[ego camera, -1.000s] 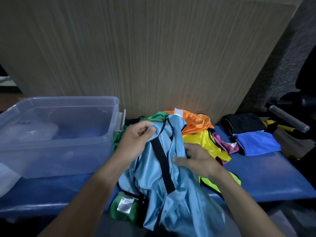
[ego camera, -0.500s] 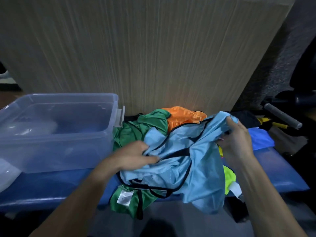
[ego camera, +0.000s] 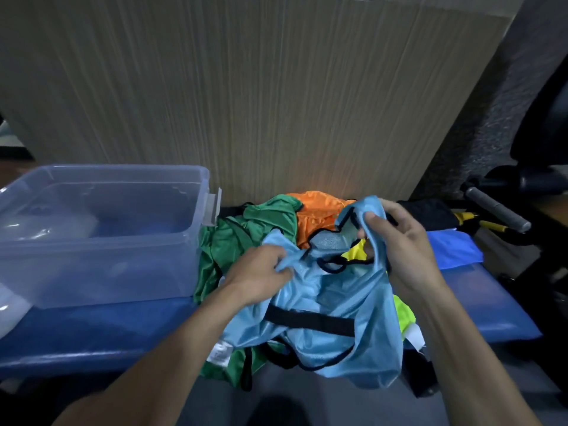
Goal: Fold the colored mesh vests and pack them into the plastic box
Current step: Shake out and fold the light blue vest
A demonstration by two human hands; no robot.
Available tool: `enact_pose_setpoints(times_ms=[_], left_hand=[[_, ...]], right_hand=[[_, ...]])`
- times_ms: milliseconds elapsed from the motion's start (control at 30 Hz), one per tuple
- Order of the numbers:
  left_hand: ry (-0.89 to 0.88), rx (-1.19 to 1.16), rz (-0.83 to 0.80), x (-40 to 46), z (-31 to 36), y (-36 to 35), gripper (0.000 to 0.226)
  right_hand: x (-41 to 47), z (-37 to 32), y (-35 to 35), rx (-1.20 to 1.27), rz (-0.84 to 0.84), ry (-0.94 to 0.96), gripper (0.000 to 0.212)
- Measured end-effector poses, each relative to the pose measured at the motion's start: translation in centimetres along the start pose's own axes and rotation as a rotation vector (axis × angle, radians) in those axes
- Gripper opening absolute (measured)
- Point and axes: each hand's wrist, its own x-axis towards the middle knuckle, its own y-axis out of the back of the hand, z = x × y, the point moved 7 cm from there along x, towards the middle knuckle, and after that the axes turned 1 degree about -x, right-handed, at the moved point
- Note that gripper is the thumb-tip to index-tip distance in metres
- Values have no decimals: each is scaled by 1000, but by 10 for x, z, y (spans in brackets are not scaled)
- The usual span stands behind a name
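Since a second ago, right hand (ego camera: 399, 250) has carried the light-blue mesh vest's (ego camera: 332, 299) strap rightward; left hand (ego camera: 261, 275) fingers grip its other shoulder. Vest spread, folding not begun.

Dim indoor shot, cool cast overall. Warm glow patch on the wood-grain panel (ego camera: 307, 167) just above the vest pile (ego camera: 276, 229), light falling off toward the corners. Soft glare streaks on the plastic box (ego camera: 196, 179) rim and the blue bench (ego camera: 92, 355) front edge. Wide-angle bending at the edges. Right side nearly black. Bottom edge dark and soft.
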Motion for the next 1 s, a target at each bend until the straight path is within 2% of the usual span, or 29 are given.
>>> enact_pose_setpoints(times_ms=[67, 133, 167, 233, 267, 300, 367, 433, 533, 567, 700, 800, 933, 1000], left_hand=[[56, -329, 141, 3, -1, 20, 18], [55, -705, 230, 0, 2, 42, 17], [43, -833, 224, -2, 5, 48, 17], [-25, -993, 122, -6, 20, 48, 21], [-68, -1029, 48, -7, 30, 45, 25], [-106, -1036, -22, -10, 39, 42, 30], [-171, -1012, -123, -14, 49, 37, 39], [-199, -974, -136, -18, 50, 39, 46], [-256, -760, 44, -27, 35, 59, 47], [-248, -720, 52, -31, 27, 61, 49], [-174, -501, -94, -41, 8, 43, 64], [-209, -382, 11, -40, 2, 43, 43], [-157, -475, 124, -43, -3, 58, 52], [-195, -605, 168, -45, 2, 68, 36]], right_hand=[[6, -4, 17, 48, 139, 82, 26], [8, -8, 25, -35, 142, 153, 42], [7, -6, 19, -124, 46, 160, 60], [-5, 5, -15, -302, -279, 103, 106], [-17, 11, -37, -392, -424, 98, 117], [-27, 18, -56, -477, -506, 129, 118], [-34, 25, -78, -552, -429, 223, 97], [-31, 20, -76, -545, -238, 304, 57], [-23, 0, -62, -465, -104, 354, 20], [-20, -8, -58, -390, -81, 331, 16], [-8, -60, -57, -101, -36, 252, 9], [3, -109, -57, -6, 12, 233, 7], [21, -164, -48, 45, 87, 283, 4], [32, -177, -41, 98, 140, 290, 7]])
